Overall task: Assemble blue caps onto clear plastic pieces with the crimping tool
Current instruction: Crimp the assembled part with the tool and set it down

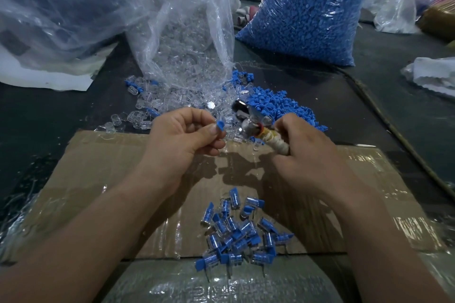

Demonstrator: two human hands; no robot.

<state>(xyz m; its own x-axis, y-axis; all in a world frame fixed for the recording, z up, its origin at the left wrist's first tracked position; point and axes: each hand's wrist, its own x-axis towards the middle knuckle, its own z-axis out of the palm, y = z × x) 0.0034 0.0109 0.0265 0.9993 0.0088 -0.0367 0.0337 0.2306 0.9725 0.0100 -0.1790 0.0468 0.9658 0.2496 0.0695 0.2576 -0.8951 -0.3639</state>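
Blue cap (220, 126) is held above the far edge of the cardboard (98, 174), pinched between thumb and forefinger of the left hand (183, 140); this grip is closed on it. Whether a clear piece is already under the cap cannot be told. The crimping tool (259, 131) is found just to the right of the cap, and its wrapped handle is enclosed by the curled fingers of the right hand (307, 152). Its long axis runs from near-right to far-left, with the metal head turned toward the cap; the two are near but apart. It is judged that the cap must be carried a short way right into the head. Loose clear pieces (172, 103) are heaped on the surface (49, 118) just beyond, and finished pieces (238, 236) are gathered on the near cardboard.
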